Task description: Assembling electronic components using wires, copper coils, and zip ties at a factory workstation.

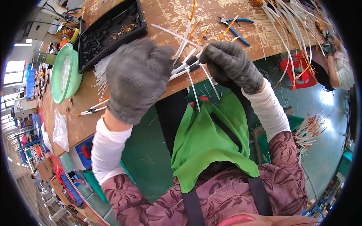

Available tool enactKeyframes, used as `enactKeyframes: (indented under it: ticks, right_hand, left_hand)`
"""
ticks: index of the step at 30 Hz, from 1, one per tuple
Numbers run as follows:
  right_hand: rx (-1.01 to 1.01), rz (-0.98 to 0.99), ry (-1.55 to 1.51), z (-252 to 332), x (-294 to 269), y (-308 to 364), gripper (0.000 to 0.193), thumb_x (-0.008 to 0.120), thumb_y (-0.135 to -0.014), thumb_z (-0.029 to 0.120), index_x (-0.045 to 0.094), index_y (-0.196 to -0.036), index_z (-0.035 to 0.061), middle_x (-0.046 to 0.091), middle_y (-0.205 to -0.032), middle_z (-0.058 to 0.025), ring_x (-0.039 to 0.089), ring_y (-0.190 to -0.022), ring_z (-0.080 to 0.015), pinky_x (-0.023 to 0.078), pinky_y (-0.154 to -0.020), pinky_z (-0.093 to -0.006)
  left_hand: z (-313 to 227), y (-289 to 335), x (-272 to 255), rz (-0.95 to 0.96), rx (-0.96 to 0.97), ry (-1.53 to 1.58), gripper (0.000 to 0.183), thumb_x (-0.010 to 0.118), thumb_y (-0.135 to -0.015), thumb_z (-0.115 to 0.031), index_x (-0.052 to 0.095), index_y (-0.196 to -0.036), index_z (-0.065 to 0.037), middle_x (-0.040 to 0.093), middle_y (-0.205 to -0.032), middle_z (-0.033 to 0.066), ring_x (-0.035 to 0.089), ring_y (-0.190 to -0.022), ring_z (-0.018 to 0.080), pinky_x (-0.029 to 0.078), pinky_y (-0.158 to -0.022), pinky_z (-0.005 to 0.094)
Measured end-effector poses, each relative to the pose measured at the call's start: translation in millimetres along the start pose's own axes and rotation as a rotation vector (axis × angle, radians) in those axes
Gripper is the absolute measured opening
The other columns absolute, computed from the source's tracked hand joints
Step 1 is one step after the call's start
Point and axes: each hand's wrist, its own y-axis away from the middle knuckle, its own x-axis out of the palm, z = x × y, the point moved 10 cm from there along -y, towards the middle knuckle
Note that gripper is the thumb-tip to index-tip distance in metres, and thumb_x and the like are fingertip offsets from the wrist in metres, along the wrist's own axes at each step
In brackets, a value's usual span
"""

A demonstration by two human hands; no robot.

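Probably for steadiness, the right hand seemed to pinch the white tie beside the cable bundle, at the near edge of the bench; the left hand was curled above it, its grip I could not tell.

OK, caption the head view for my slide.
Gray-gloved left grip and right grip at a white-tied cable bundle by the edge of a worn wooden bench, blue-handled pliers lying beyond.
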Motion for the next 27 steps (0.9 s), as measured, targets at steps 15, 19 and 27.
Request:
enactKeyframes:
  ticks: [15, 19, 27]
  right_hand:
    - [0.129, -0.115, -0.003, -64, -15, 7, 0.029, 0.050, -0.091, 0.027, 0.061, -0.100, 0.0021, 0.058, -0.068, -0.0008, 0.048, -0.050, -0.0049, 0.036, -0.045, -0.0167]
    - [0.141, -0.106, -0.307, -82, -7, -8, 0.032, 0.044, -0.091, 0.014, 0.052, -0.116, -0.0049, 0.063, -0.079, -0.0076, 0.052, -0.051, -0.0075, 0.044, -0.047, -0.0196]
    - [0.323, 0.055, -0.488, -86, 13, -19, 0.028, 0.047, -0.089, 0.012, 0.052, -0.113, -0.0023, 0.065, -0.083, -0.0113, 0.058, -0.054, -0.0108, 0.050, -0.049, -0.0224]
  left_hand:
    - [33, 123, 57, -0.424, -1.058, 1.078, 0.026, 0.054, -0.091, -0.023, 0.061, -0.101, 0.000, 0.060, -0.074, 0.0060, 0.053, -0.060, 0.0098, 0.043, -0.055, 0.0221]
    - [35, 122, 83, -0.396, -1.040, 1.124, 0.022, 0.054, -0.091, -0.018, 0.061, -0.103, -0.001, 0.062, -0.078, 0.0054, 0.052, -0.064, 0.0083, 0.044, -0.058, 0.0212]
    - [41, 106, 128, -0.164, -1.095, 1.117, 0.018, 0.052, -0.091, -0.014, 0.063, -0.097, -0.001, 0.063, -0.075, 0.0031, 0.051, -0.058, 0.0064, 0.042, -0.054, 0.0207]
